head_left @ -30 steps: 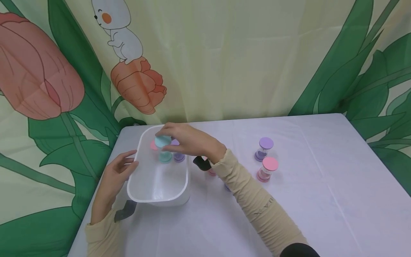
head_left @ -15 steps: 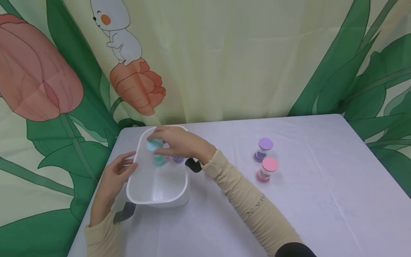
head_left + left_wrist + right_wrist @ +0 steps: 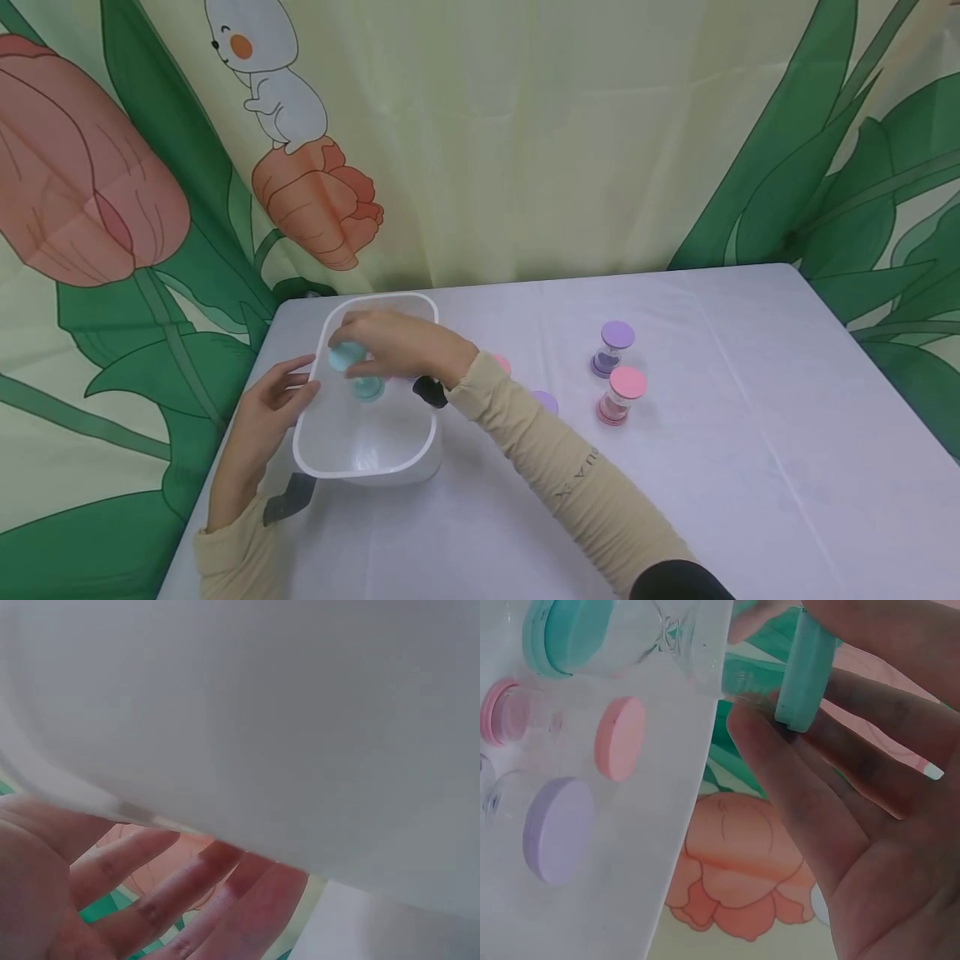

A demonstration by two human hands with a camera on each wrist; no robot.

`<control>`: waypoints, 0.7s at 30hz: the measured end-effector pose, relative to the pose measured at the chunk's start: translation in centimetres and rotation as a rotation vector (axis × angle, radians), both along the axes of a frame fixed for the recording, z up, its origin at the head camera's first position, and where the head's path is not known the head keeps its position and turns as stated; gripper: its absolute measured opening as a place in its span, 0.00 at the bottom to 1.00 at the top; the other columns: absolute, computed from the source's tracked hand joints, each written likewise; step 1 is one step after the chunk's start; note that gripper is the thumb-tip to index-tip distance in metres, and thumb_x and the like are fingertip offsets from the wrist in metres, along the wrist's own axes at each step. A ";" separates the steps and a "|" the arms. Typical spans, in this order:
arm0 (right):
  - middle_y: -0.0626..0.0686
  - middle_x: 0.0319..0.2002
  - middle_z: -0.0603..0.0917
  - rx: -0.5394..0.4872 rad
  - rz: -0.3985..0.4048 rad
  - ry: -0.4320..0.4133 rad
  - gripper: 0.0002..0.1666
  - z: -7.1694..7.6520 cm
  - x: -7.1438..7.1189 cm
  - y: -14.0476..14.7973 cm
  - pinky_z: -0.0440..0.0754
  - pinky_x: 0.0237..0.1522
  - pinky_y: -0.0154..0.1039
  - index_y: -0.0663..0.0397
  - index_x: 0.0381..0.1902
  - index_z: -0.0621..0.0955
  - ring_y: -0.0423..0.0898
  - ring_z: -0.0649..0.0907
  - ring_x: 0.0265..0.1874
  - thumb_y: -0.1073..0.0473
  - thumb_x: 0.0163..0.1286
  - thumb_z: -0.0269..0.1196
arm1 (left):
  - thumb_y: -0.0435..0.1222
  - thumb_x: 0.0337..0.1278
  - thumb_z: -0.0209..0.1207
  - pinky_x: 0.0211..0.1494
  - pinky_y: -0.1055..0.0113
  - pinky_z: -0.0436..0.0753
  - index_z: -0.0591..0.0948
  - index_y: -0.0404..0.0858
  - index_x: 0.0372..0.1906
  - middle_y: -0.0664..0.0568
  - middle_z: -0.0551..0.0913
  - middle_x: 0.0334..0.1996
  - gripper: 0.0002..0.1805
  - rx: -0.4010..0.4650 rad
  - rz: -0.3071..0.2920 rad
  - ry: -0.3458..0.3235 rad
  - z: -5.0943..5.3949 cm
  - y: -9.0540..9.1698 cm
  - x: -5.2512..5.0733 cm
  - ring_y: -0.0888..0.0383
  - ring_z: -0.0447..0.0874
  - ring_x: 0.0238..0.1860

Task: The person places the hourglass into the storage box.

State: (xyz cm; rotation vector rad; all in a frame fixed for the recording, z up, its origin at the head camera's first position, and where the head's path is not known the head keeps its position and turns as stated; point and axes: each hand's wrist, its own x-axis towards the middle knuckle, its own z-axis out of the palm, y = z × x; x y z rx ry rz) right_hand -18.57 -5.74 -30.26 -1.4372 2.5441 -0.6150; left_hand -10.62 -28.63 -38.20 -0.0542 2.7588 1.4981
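Teal hourglass (image 3: 347, 357) has shifted left within the bin (image 3: 366, 437), pinched by the right hand (image 3: 401, 343); the left hand (image 3: 268, 408), fingers relaxed, touches the bin.

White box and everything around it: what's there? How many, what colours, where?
Table: 1, white-covered, foreground
White box: 1, white, left on the table
Teal hourglass: 1, teal, at the box
Pink hourglasses: 2, pink, one in the box, one on the table
Purple hourglasses: 2, purple, same places
Round tops: 2, pink, purple, mid-table, mostly hidden
Backdrop: 1, pale yellow, behind the table, with printed animal, carrot, flower, leaves
Rounded thing: 1, black, bottom edge
Wrist pieces: 2, dark, both wrists
Sleeves: 2, beige, bottom
Left hand: 1, touching the box
Right hand: 1, holding the teal hourglass
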 end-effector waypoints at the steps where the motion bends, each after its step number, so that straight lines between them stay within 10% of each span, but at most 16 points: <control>1: 0.48 0.56 0.80 0.008 0.002 0.001 0.25 0.0 0.0 -0.1 0.72 0.60 0.26 0.51 0.62 0.79 0.40 0.78 0.55 0.53 0.68 0.67 | 0.51 0.68 0.57 0.43 0.71 0.84 0.68 0.43 0.72 0.40 0.76 0.61 0.32 -0.001 0.000 0.000 0.0 0.0 0.0 0.78 0.79 0.42; 21: 0.48 0.55 0.83 0.147 -0.013 -0.068 0.25 -1.5 -0.5 -2.1 0.73 0.60 0.29 0.54 0.60 0.81 0.41 0.79 0.53 0.58 0.65 0.69 | 0.51 0.68 0.57 0.44 0.71 0.84 0.68 0.43 0.72 0.40 0.77 0.61 0.32 0.004 0.010 0.002 0.2 0.2 0.0 0.79 0.79 0.43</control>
